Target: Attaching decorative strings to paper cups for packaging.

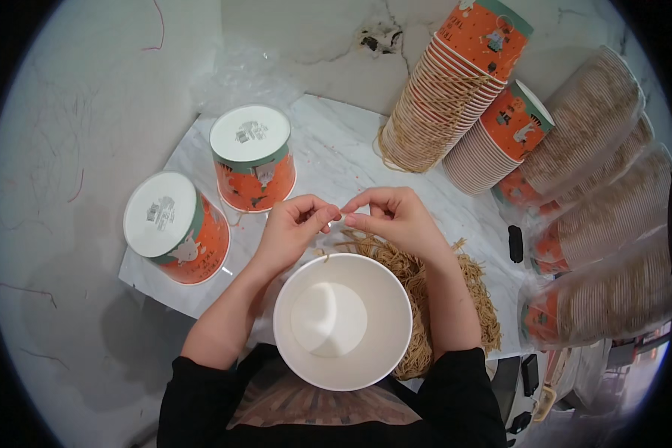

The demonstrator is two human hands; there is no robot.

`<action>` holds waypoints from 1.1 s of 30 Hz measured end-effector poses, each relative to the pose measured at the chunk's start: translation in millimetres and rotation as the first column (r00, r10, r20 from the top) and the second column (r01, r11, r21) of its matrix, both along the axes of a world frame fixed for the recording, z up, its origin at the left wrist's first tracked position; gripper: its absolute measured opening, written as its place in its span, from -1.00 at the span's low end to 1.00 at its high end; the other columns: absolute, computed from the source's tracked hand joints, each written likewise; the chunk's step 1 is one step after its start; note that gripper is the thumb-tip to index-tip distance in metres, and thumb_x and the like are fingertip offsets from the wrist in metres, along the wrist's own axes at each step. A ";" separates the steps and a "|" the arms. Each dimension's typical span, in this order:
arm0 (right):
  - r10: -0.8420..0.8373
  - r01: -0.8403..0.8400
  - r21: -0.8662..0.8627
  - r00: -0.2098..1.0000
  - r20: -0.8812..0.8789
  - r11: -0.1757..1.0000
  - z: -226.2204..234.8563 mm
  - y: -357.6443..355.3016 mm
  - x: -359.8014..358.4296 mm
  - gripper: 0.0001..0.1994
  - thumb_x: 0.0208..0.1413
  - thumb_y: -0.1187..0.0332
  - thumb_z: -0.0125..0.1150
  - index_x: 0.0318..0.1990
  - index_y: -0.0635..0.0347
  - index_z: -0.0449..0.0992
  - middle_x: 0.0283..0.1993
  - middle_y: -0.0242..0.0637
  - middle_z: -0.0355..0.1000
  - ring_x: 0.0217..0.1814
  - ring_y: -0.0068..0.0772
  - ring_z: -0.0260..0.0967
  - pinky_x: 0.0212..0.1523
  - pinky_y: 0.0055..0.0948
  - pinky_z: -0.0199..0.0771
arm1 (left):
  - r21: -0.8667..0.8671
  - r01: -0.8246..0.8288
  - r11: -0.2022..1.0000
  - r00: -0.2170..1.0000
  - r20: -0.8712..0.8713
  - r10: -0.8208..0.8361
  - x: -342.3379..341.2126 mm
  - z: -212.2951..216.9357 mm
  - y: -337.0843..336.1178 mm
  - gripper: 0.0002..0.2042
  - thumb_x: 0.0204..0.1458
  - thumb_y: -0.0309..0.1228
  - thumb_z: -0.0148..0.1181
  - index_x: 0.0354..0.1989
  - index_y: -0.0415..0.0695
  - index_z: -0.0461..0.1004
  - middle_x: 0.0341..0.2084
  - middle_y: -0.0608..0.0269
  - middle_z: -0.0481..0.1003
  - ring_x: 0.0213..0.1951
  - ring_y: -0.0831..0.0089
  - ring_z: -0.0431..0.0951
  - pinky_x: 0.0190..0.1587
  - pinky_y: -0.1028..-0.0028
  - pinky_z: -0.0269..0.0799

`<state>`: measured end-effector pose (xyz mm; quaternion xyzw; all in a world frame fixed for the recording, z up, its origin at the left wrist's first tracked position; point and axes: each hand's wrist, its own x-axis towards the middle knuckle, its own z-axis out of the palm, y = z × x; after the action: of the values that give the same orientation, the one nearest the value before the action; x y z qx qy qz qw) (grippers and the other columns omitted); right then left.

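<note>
My left hand (301, 228) and my right hand (387, 216) meet fingertip to fingertip above the far rim of a white paper bucket (384, 299). Both are closed in a pinch; whatever lies between the fingers is too small to make out. The bucket stands with its mouth toward me, and nothing shows inside it. A short bit of tan string sticks up at its far rim. Beneath my right forearm and beside the bucket lies a heap of tan strings (470, 287), partly hidden by the arm and the bucket.
Two orange-and-green printed buckets (255, 178) (205, 243) stand upside down at the left of the marbled table (336, 142). Tall nested stacks (440, 104) lean at the back right, one draped with strings. Plastic-wrapped stacks (597, 299) line the right side. A small black object (515, 243) lies near them.
</note>
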<state>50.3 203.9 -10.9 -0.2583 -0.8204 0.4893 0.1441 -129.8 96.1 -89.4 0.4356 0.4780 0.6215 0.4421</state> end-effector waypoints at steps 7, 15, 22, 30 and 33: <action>0.015 -0.036 -0.099 0.977 -0.211 0.994 -27.5 5.7 -6.4 -0.89 0.24 0.40 0.22 -0.21 0.25 0.56 -0.44 -0.57 0.38 -0.48 -0.82 0.18 -0.48 -0.68 0.19 | -0.020 -0.052 0.998 0.995 -0.087 0.050 4.5 0.8 -0.3 -0.78 0.23 -0.31 0.20 -0.35 -0.23 0.58 -0.44 0.38 0.57 -0.41 0.70 0.42 -0.33 0.63 0.33; 0.076 -0.153 -0.260 0.956 -0.283 0.953 -37.3 8.7 -10.8 -0.87 0.22 0.44 0.24 -0.16 0.32 0.56 -0.24 -0.37 0.59 -0.27 -0.75 0.43 -0.25 -0.70 0.42 | 0.033 -0.148 0.988 0.965 -0.214 0.151 2.8 -0.1 -0.7 -0.78 0.23 -0.36 0.17 -0.42 -0.24 0.55 -0.52 0.39 0.52 -0.48 0.70 0.35 -0.41 0.61 0.25; -0.026 0.039 0.040 0.961 -0.277 0.998 -18.9 -0.4 2.4 -0.89 0.07 0.45 0.27 -0.31 0.32 0.62 -0.45 -0.49 0.50 -0.41 -0.80 0.33 -0.36 -0.68 0.37 | 0.117 -0.191 0.975 0.931 -0.293 0.218 -3.1 22.8 -18.9 -0.86 0.21 -0.45 0.16 -0.32 -0.27 0.56 -0.42 0.29 0.54 -0.38 0.60 0.49 -0.28 0.57 0.38; -0.233 0.307 0.057 0.818 -0.526 0.950 9.1 25.7 30.4 -0.91 0.06 0.46 0.31 -0.35 0.33 0.60 -0.54 -0.58 0.39 -0.50 -0.83 0.24 -0.47 -0.70 0.26 | -0.031 0.576 0.817 0.381 -0.874 -0.302 59.5 127.3 -129.6 -0.60 0.12 -0.42 0.18 0.15 -0.18 0.43 0.01 0.07 0.52 0.04 0.15 0.53 0.13 0.26 0.37; -0.281 0.356 0.008 0.751 -0.597 0.934 16.3 29.4 32.6 -0.88 -0.01 0.42 0.30 -0.39 0.31 0.59 -0.60 -0.53 0.36 -0.52 -0.77 0.23 -0.47 -0.62 0.28 | -0.248 0.556 0.793 0.268 -0.850 -0.454 66.3 112.2 -141.5 -0.58 0.10 -0.36 0.19 0.15 -0.17 0.45 0.03 0.05 0.49 0.10 0.12 0.48 0.16 0.23 0.32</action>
<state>82.9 233.3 5.4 -0.2214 -0.7072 0.4622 0.4871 -63.5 -45.4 22.8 0.8401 0.4381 0.1529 0.2810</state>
